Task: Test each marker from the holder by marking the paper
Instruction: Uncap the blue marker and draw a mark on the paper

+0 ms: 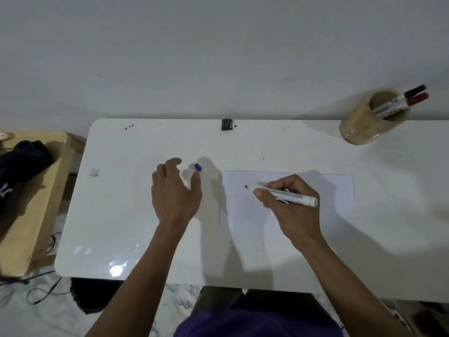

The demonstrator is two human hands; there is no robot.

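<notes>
With right hand [290, 205] gripping marker [284, 194], tip on paper [328, 188]. Left hand [175, 190] on table [121, 215], apparently pinching blue cap [198, 167].

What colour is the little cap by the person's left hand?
Blue. The cap sits at the left hand's fingertips in the head view.

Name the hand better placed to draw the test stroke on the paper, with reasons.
Right. The right hand already grips the uncapped marker in a writing hold, tip at the paper. The left hand is off the sheet, at the blue cap.
</notes>
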